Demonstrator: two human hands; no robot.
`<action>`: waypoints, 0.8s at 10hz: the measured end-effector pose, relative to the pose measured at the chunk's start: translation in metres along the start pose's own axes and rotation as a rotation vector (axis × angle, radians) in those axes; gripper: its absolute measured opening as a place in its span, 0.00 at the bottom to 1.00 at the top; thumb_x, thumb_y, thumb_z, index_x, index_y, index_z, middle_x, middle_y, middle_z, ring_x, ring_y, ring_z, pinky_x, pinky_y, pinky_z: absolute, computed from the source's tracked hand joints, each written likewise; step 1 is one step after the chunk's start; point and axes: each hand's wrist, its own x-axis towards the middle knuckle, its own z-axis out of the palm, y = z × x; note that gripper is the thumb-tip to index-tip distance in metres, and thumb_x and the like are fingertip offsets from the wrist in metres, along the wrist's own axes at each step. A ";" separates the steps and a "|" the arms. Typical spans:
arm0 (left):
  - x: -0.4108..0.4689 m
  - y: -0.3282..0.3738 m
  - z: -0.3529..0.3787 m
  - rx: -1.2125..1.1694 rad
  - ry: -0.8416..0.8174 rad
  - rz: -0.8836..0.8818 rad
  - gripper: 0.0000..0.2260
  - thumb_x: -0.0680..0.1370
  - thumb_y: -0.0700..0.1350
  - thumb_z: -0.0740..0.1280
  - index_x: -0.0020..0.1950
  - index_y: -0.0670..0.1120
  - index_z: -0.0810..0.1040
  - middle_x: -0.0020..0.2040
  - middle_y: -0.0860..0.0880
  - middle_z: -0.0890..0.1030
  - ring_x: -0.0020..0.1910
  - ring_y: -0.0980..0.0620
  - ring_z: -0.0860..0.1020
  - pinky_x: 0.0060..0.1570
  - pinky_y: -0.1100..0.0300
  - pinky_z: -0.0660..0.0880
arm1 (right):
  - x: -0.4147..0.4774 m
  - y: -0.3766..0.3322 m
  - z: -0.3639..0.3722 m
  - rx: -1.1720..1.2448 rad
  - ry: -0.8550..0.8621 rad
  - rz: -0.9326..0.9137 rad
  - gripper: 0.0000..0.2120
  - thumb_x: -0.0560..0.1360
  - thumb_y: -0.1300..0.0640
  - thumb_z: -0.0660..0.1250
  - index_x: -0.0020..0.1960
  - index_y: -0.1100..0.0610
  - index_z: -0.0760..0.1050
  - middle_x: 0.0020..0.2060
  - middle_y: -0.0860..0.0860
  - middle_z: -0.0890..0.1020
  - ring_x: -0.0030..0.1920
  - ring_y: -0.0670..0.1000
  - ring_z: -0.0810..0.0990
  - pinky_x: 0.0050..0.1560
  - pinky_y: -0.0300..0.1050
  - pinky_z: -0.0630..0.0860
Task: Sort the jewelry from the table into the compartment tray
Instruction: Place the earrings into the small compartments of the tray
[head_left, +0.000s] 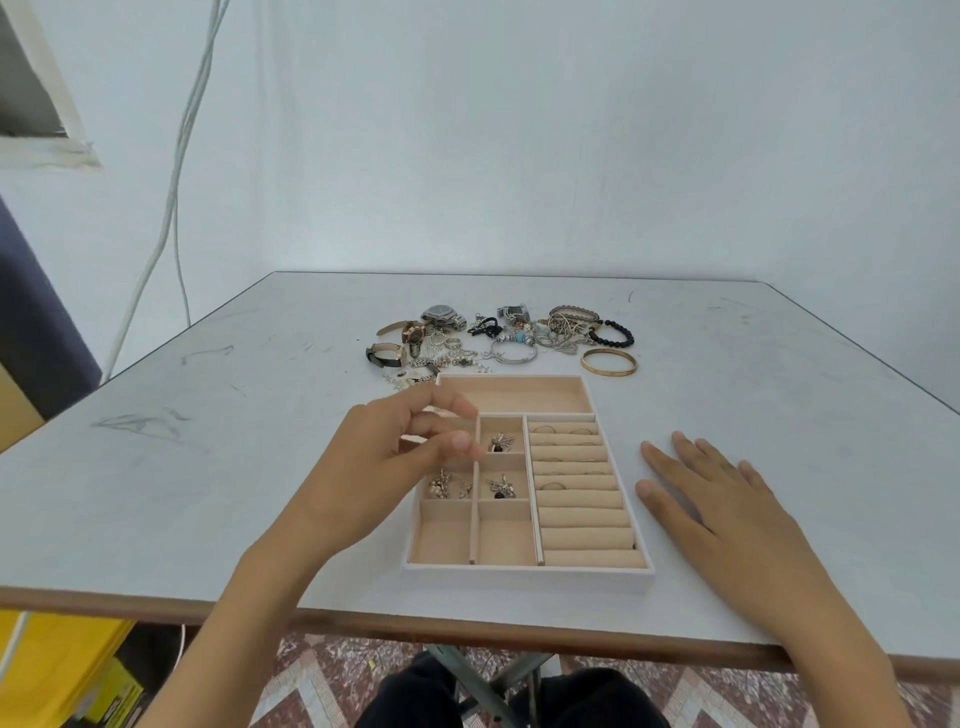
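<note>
left hand hangs over a scuffed white table set against a plain white wall, fingers curled toward the thumb above the compartment tray; whether they pinch anything cannot be told. jewelry pile lies beyond its fingertips. right hand rests flat, fingers straight, just beside the tray.

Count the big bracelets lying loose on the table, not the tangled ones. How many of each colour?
Gold: 1, the gold bangle
Black: 1, the black bead bracelet
Silver: 1, the silver bangle with blue beads
Total: 3
</note>
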 end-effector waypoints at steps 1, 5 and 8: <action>-0.001 -0.004 -0.002 0.136 0.028 0.039 0.01 0.76 0.44 0.69 0.47 0.48 0.79 0.39 0.57 0.85 0.43 0.61 0.82 0.49 0.67 0.72 | 0.000 0.000 0.000 -0.003 0.001 0.001 0.26 0.79 0.39 0.45 0.76 0.40 0.48 0.77 0.43 0.46 0.76 0.42 0.42 0.75 0.44 0.39; 0.006 -0.013 -0.009 0.788 0.024 0.171 0.00 0.72 0.56 0.71 0.41 0.62 0.82 0.40 0.63 0.80 0.43 0.58 0.71 0.45 0.59 0.61 | 0.001 0.002 0.002 -0.007 0.009 -0.003 0.26 0.79 0.39 0.45 0.76 0.40 0.49 0.77 0.43 0.47 0.76 0.43 0.43 0.75 0.45 0.40; 0.005 -0.015 -0.012 0.874 -0.004 0.134 0.06 0.74 0.58 0.68 0.50 0.63 0.78 0.39 0.67 0.78 0.43 0.63 0.71 0.47 0.61 0.58 | 0.002 0.000 0.001 -0.003 0.008 -0.001 0.26 0.79 0.40 0.46 0.76 0.41 0.49 0.77 0.43 0.48 0.76 0.42 0.43 0.75 0.44 0.39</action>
